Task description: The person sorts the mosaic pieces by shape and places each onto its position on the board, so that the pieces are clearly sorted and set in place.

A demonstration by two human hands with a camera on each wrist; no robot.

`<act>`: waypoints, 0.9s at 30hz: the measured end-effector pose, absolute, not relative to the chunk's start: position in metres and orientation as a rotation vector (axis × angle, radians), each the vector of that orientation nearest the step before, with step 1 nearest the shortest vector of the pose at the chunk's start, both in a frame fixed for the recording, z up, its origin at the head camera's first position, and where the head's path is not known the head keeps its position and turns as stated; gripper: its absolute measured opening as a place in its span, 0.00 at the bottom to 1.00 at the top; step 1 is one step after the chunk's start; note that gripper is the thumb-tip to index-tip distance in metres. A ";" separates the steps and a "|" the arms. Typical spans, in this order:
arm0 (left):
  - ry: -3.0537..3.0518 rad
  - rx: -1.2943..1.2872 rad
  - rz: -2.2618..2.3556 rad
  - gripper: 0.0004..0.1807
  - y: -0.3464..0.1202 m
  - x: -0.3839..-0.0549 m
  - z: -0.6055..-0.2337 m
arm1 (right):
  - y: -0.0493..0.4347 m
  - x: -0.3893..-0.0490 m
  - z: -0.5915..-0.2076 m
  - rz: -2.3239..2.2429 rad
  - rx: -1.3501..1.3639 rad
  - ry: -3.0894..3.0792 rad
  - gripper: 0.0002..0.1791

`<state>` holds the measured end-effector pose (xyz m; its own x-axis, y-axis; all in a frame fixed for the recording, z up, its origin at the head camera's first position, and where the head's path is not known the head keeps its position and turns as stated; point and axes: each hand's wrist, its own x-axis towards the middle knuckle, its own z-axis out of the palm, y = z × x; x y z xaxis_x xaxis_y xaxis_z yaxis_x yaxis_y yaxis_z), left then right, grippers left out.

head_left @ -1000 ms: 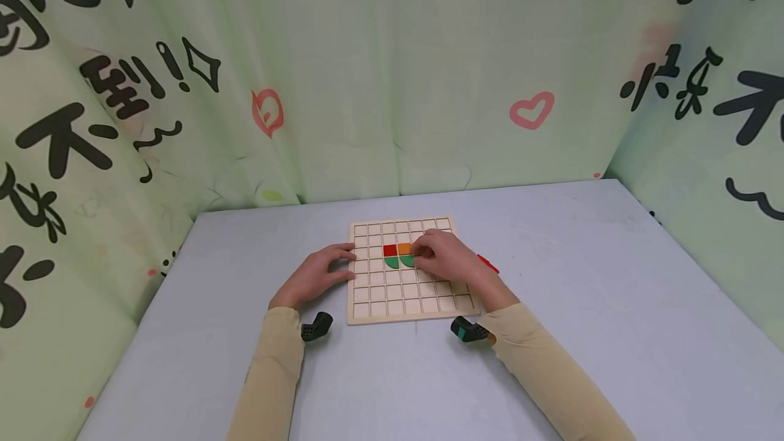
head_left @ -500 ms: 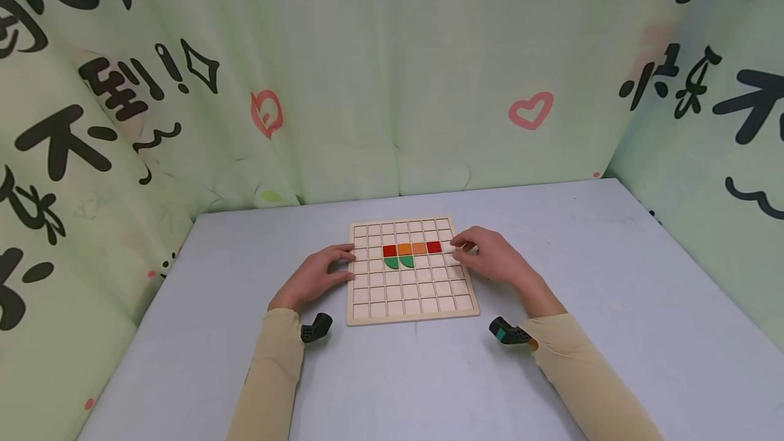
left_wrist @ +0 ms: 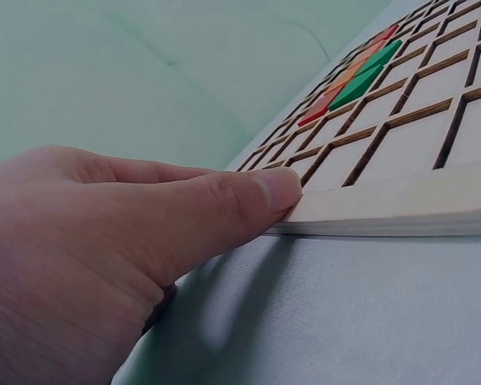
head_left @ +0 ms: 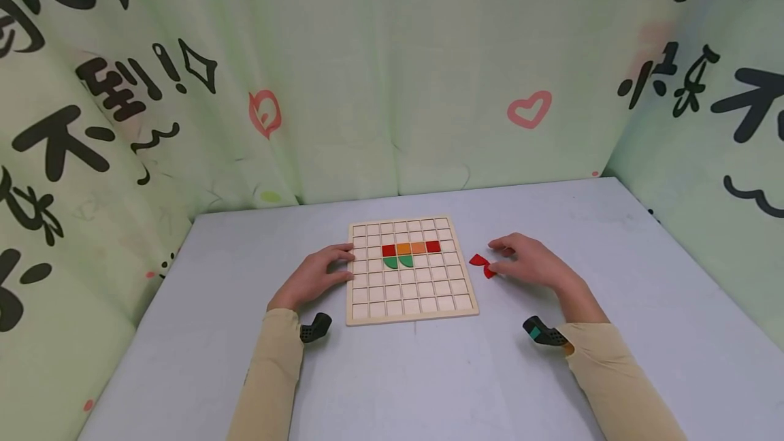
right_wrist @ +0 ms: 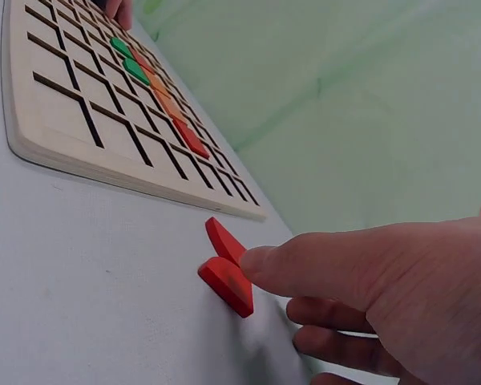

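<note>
Head view — hands (head_left: 311,276) (head_left: 531,263) spread, left touching board (head_left: 412,291), right at 2 red pieces (head_left: 478,260)

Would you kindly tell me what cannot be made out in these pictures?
Head view: part of the nearer loose red piece, hidden by the right hand; contact unclear.
Left wrist view: fingertips of the left hand, hidden behind its thumb.
Left wrist view: part of the board, cut off by the right edge.
Right wrist view: most of the left hand, cut off by the top edge.
</note>
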<state>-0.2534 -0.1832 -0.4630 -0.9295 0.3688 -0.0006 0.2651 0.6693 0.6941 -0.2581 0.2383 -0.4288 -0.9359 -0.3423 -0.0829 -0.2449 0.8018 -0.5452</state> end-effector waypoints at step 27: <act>2.745 0.537 1.102 0.22 -0.184 -0.254 -0.464 | 0.215 -0.259 -0.440 -0.779 -0.628 2.920 0.12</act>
